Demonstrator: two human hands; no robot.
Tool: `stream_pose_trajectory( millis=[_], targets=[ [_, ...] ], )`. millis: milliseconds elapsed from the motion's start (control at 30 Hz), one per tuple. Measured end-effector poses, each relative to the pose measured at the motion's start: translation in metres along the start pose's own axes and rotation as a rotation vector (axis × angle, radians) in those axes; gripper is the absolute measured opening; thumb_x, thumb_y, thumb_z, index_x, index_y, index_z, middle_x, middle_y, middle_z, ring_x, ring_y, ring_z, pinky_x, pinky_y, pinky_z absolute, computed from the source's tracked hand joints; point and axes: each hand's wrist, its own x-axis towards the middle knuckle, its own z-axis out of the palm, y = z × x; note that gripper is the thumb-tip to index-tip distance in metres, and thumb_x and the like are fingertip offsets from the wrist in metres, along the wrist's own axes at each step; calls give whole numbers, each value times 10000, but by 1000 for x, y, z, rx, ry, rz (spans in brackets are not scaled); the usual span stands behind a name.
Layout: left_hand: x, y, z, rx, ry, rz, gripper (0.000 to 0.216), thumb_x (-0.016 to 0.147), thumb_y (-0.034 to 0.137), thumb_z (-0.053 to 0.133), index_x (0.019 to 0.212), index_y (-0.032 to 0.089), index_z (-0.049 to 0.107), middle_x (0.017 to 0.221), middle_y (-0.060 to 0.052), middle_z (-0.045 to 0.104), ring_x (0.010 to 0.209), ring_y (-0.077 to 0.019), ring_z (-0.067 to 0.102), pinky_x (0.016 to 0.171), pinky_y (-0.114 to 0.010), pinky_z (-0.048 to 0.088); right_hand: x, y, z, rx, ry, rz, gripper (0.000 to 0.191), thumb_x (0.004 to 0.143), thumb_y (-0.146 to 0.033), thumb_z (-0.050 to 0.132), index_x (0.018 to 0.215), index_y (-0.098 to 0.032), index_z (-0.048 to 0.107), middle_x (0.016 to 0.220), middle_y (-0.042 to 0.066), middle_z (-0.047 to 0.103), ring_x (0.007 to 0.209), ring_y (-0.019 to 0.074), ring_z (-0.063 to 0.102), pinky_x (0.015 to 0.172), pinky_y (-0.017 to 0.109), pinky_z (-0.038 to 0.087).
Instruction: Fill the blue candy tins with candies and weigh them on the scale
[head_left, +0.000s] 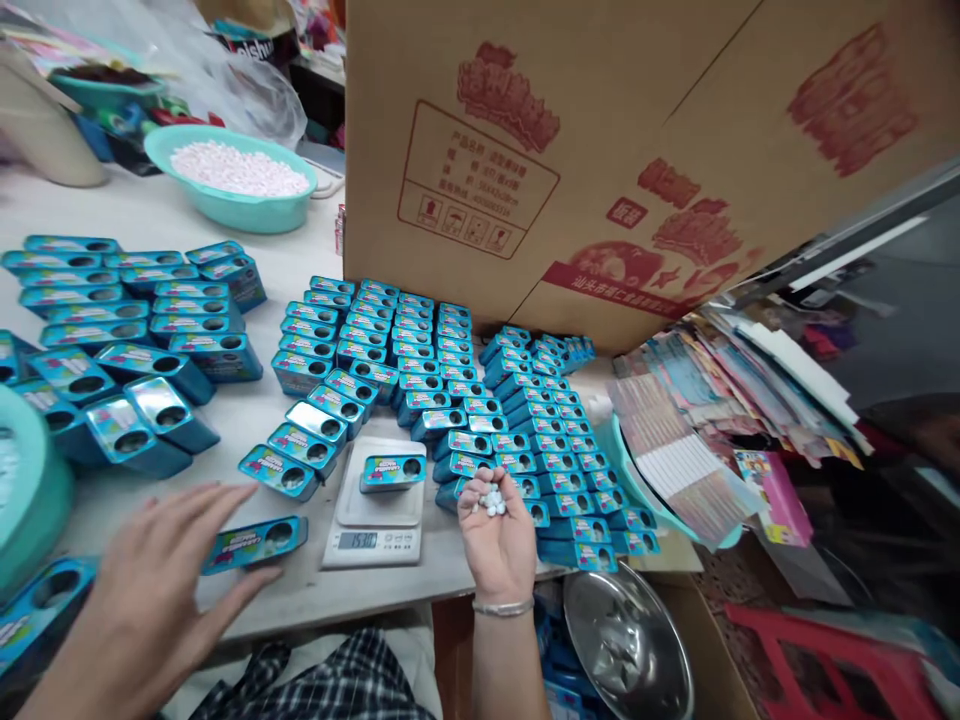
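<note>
My left hand (154, 575) is open, its fingers and thumb spread on either side of a small blue tin (255, 543) with a round dark hole in its top. I cannot tell whether it touches the tin. My right hand (499, 550), palm up with a metal bracelet at the wrist, cups a few small white candy pellets (491, 500). Between the hands, a white digital scale (375, 515) carries one blue tin (393, 472), and its display seems to read 153.0. Blue tins (304, 450) stand just left of the scale; many more rows of tins (555, 460) stand to its right.
A turquoise bowl (229, 210) of white pellets stands at the back left; another turquoise bowl (34, 490) is at the left edge. A large cardboard box (585, 90) rises behind the tins. On the right are stacked printed sheets (757, 370). Below the table edge sits a metal bowl (630, 640).
</note>
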Motion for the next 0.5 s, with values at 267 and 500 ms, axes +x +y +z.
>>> stream_pose_trajectory(
  millis=[267,500],
  targets=[
    [-6,-14,32,188,-78,29,840,839,175,423,1508,475,14,1078,-65,668,1081,-351,602,1086,-651,249,5,6,-2,-111,-10,-22,56,876,-204,594,821,-199,598,814,-14,575,670,84,534,614,241,517],
    [4,-28,39,234,-37,-13,874,871,224,450,1517,404,-111,1260,-116,559,1225,-371,499,1116,-620,294,3,3,-4,-33,-51,26,53,848,-204,640,848,-190,590,822,-22,579,681,64,538,649,205,505]
  ],
)
